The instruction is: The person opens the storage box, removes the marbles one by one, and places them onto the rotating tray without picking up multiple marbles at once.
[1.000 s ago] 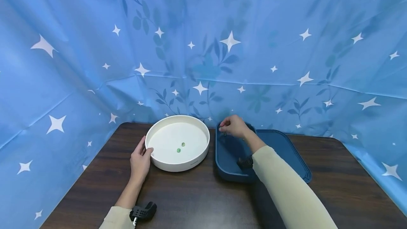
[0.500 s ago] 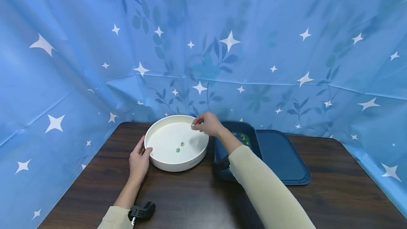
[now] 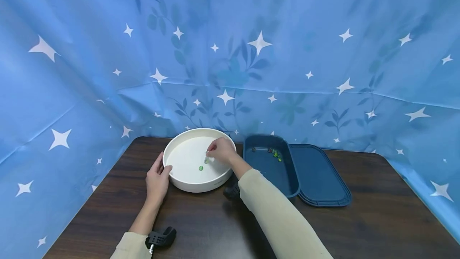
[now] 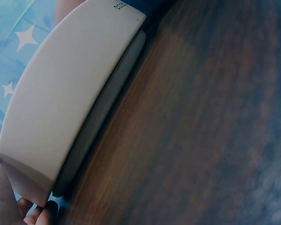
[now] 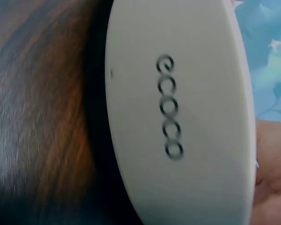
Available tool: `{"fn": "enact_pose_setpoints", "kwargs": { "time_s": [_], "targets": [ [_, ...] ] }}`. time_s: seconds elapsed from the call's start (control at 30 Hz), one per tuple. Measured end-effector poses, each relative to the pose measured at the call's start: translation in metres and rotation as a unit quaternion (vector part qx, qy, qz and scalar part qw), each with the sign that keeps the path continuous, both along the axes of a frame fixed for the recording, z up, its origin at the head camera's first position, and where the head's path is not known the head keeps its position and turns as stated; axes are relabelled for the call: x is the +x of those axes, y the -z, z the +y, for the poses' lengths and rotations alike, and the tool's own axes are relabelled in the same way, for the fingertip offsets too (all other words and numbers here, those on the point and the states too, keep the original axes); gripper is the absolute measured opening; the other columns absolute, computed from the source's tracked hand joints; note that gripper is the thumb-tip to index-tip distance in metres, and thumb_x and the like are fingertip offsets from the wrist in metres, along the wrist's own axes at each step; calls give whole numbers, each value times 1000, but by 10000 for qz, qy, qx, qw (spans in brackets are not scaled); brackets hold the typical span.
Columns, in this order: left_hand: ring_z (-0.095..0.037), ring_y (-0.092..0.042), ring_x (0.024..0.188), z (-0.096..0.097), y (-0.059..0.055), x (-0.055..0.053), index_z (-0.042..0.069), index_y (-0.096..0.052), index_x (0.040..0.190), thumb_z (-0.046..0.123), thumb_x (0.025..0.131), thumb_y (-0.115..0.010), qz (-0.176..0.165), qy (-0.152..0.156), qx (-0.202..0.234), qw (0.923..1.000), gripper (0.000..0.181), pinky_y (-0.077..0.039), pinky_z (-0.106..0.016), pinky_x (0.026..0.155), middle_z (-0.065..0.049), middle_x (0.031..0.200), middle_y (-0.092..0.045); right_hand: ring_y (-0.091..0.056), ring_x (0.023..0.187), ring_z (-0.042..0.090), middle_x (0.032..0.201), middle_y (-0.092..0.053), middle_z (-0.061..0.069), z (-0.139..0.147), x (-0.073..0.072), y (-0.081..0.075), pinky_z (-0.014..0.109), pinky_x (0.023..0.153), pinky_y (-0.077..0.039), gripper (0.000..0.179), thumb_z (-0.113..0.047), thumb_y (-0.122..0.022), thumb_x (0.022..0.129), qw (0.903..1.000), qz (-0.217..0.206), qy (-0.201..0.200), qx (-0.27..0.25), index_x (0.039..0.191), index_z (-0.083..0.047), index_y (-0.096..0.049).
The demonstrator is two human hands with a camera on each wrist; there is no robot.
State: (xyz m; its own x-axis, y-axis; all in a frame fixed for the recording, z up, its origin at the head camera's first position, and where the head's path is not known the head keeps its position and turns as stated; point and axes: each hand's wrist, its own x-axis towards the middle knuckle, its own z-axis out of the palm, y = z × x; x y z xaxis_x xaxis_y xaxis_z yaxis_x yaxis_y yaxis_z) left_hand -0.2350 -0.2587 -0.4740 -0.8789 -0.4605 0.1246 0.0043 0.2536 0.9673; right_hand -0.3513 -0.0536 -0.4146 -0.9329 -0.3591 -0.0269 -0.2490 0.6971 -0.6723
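Green piece (image 3: 201, 168) and paler piece (image 3: 206, 161) lie near each other on the floor of the white round tray (image 3: 195, 188), left part of tabletop (image 3: 377, 203). Leftmost: left hand (image 3: 157, 179), grip grasping tray's near-left rim, thumb over the edge; good steadying. Right hand (image 3: 223, 150) over tray, grip pinched, seemingly holding a small pale bit (image 3: 207, 154) at the fingertips; too small to confirm. Judgement for setting it down well: go low, part fingers gently, avoid nudging the neighbours, keep wrist off the rim. Next right: blue bin (image 3: 267, 166), green bits (image 3: 275, 154) and brown bits (image 3: 253, 149) toward its far end. Rightmost: flat blue panel (image 3: 323, 179), maybe a lid, just beside bin.
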Motion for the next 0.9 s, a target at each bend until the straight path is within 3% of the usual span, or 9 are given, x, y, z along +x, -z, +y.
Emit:
{"fn": "enact_pose_setpoints", "kwargs": {
  "time_s": [0.27, 0.63, 0.9],
  "targets": [
    [-26, -39, 150, 0, -4, -2, 12, -36, 158, 13, 98, -54, 45, -16, 130, 9999, 62, -39, -42, 119, -8, 164, -36, -57, 75, 11, 86, -73, 2, -13, -2, 5, 22, 66, -50, 6, -13, -77, 88, 9992, -13, 138, 367, 91, -8, -78],
    [-27, -39, 150, 3, -8, -3, 13, -37, 158, 13, 98, -54, 71, 65, 157, 9998, 62, -39, -43, 119, -8, 164, -36, -61, 83, 13, 98, -74, 5, -4, -2, -4, 23, 70, -53, 14, -14, -76, 89, 9991, 40, 126, 400, 101, -7, -77],
    [-28, -39, 150, 3, -4, 0, 12, -38, 157, 12, 98, -54, 42, 18, 160, 9999, 61, -39, -43, 119, -9, 163, -36, -72, 88, 25, 98, -73, 11, 30, -8, -39, 26, 65, -56, 17, -17, -71, 93, 9981, 3, 23, -617, 105, -6, -76]
  ]
}}
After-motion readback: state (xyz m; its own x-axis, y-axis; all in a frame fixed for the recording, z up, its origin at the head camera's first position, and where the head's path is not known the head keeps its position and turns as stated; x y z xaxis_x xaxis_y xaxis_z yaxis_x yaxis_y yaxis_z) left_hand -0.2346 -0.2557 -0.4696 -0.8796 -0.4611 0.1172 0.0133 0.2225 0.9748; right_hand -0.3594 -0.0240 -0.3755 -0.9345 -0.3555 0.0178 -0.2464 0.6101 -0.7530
